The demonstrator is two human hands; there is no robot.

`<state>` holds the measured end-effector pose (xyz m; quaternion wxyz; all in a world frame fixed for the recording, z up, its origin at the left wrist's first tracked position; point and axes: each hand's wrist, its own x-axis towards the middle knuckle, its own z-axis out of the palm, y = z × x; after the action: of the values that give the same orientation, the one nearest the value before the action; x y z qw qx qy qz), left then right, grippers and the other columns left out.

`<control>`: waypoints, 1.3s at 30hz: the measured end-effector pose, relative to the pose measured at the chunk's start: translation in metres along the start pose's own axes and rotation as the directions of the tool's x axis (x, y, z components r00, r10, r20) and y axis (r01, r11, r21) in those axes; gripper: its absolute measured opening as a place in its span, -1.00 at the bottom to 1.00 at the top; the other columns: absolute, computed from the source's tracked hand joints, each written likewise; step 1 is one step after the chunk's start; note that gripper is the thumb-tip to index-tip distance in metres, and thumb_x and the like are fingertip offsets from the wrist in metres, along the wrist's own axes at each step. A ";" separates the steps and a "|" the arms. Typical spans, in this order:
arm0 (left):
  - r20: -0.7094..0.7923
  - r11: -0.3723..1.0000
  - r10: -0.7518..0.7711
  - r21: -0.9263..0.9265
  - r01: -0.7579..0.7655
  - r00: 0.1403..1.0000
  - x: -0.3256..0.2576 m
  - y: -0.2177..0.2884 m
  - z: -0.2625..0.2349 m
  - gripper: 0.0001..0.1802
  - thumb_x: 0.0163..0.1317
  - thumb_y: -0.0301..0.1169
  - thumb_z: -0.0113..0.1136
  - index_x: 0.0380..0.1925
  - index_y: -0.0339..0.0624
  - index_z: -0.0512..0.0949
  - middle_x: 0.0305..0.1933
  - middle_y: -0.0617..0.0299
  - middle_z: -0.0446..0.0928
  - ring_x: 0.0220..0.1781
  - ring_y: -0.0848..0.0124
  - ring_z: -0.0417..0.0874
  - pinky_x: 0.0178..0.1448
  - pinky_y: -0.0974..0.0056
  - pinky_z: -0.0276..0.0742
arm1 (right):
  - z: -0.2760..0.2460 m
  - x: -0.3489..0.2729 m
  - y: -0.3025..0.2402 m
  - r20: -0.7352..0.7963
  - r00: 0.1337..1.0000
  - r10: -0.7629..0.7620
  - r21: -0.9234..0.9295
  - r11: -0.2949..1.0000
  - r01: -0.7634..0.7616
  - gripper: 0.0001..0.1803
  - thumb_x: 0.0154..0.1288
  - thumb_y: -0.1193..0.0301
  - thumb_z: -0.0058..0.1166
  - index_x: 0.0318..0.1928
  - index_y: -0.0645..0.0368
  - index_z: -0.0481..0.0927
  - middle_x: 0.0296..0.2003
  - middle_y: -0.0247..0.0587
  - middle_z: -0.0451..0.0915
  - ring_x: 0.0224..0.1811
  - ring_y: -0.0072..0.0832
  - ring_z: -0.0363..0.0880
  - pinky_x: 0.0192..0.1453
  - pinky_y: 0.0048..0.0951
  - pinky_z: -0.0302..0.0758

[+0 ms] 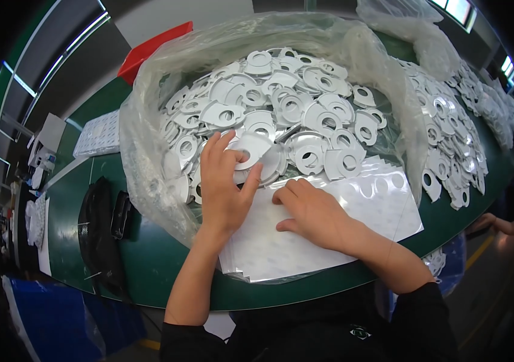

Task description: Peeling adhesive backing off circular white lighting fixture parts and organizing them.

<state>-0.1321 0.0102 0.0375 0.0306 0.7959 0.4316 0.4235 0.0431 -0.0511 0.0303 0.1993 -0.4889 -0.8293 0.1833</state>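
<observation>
My left hand [225, 187] reaches to the near edge of a heap of flat white plastic pieces [281, 102], each with a round hole. Its thumb and fingers close around one white plastic piece [252, 146], which lies tilted against the others. Beside it, my right hand [312, 216] rests over a stack of glossy white sheets [383, 208] with faint round marks. The right fingers are bent, with the thumb apart and nothing visible between them. A clear plastic bag [148, 151], spread wide, surrounds the heap.
The green table [166, 280] has a curved near edge. On the left lie a black pouch [97, 232], a small black holder [122, 215] and a white patterned pack [100, 134]. A red bin [154, 51] stands behind. More white pieces [444, 120] lie at right, near another person's hand [491, 223].
</observation>
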 end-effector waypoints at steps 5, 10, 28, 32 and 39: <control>0.196 0.592 -0.393 -0.693 0.410 0.899 -0.006 0.009 0.005 -0.85 0.12 -0.41 0.25 -0.43 -0.21 0.47 0.16 0.00 0.43 0.21 0.15 0.39 0.24 0.19 0.26 | -0.016 0.006 -0.004 0.197 0.974 0.110 0.104 0.986 -0.132 -0.65 -0.02 0.33 0.31 -0.25 0.18 0.47 -0.21 -0.20 0.44 -0.05 -0.27 0.43 -0.11 -0.29 0.49; 0.588 -0.529 -0.339 -0.765 0.367 0.734 -0.019 0.015 0.017 -0.79 0.25 -0.23 0.09 -0.39 -0.13 0.51 0.23 -0.10 0.35 0.25 0.08 0.37 0.27 0.12 0.33 | 0.006 -0.006 -0.008 0.024 0.999 -0.035 -0.016 0.999 0.035 -0.75 -0.01 0.38 0.22 -0.29 0.16 0.51 -0.22 -0.25 0.44 -0.13 -0.27 0.43 -0.13 -0.30 0.45; 0.721 -0.525 -0.291 -0.670 0.525 0.629 -0.020 0.016 0.031 -0.41 0.43 0.09 -0.54 0.06 -0.09 0.32 0.17 -0.13 0.38 -0.01 0.13 0.53 -0.06 0.15 0.50 | -0.029 -0.016 -0.022 -0.090 0.922 -0.376 0.441 0.816 0.375 -0.80 -0.01 0.59 0.19 -0.37 0.09 0.46 -0.42 -0.37 0.54 -0.33 -0.44 0.54 -0.29 -0.47 0.49; 0.749 -0.317 -0.340 -0.660 0.681 0.569 -0.017 0.031 0.026 -0.28 0.40 0.16 -0.65 0.10 -0.14 0.34 0.01 -0.02 0.50 -0.07 0.25 0.56 -0.07 0.17 0.49 | -0.030 -0.012 -0.011 -0.305 0.947 0.103 0.791 0.580 0.192 -0.83 0.13 0.63 0.17 -0.32 0.20 0.44 -0.34 -0.32 0.56 -0.34 -0.60 0.54 -0.19 -0.51 0.50; 0.811 -0.334 -0.149 -0.580 0.743 0.565 -0.024 0.036 0.025 -0.19 0.36 0.22 -0.69 0.02 -0.19 0.40 -0.21 0.10 0.53 -0.22 0.34 0.56 -0.24 0.30 0.45 | -0.024 0.002 0.009 -0.184 0.883 0.433 0.974 0.204 0.102 -0.83 0.23 0.56 0.11 -0.25 0.23 0.36 -0.34 -0.20 0.52 -0.50 -0.64 0.48 -0.51 -0.62 0.48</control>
<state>-0.0972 -0.0212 0.0210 0.8431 0.3160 0.2583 0.3500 0.0608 -0.0430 0.0462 0.6106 -0.3720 -0.4073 0.5683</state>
